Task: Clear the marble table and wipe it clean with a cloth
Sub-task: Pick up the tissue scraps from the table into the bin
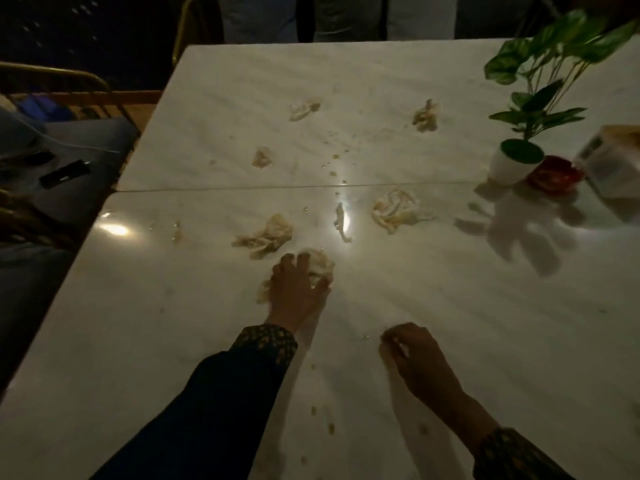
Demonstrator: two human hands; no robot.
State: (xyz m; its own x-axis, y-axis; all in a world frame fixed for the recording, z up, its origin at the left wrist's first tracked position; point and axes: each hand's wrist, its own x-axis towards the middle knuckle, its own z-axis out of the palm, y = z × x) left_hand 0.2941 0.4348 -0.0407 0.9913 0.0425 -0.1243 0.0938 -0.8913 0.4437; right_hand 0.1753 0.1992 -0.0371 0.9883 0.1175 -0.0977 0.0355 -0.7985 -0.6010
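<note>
On the dim marble table [433, 306] the left hand [298, 289] reaches forward near the centre, its fingers curled over a crumpled napkin [322, 265] and pinching it against the stone. The right hand [415, 358] rests at about five o'clock from the left one, close to the near edge; its fingers are bent inward with the tips on the table, and whether they pinch a scrap is too dark to tell. More used napkins lie scattered: one [266, 235] just at eleven o'clock of the left hand, a large loose one [396, 209] at two o'clock, a thin twisted strip [341, 221] between those two, a small wad [261, 157] further toward eleven, and two more [304, 109] [426, 116] at the far twelve and one o'clock. Brownish drops and smears [334, 155] dot the surface along the middle. At three o'clock, by the right edge, stand a white pot with a green plant [512, 164], a red dish [554, 174] touching it, and a blurred box [613, 161]. A dark chair seat [86, 161] sits at nine o'clock.
</note>
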